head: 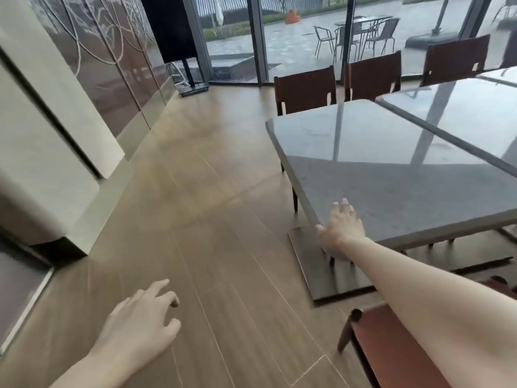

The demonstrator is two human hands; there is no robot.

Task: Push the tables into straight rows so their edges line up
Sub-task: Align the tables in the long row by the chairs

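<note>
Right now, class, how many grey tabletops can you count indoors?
2, perhaps 3: the near table under the right hand, a second table beside it, and a sliver beyond.

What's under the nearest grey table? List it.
Under the nearest grey table lies a flat dark base plate on the wooden floor, and one thin dark leg shows near its left edge. The right hand and the tabletop cover the central support.

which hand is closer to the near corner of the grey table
Right. The right hand rests on the near corner of the grey table; the left hand hangs apart over the floor.
</note>
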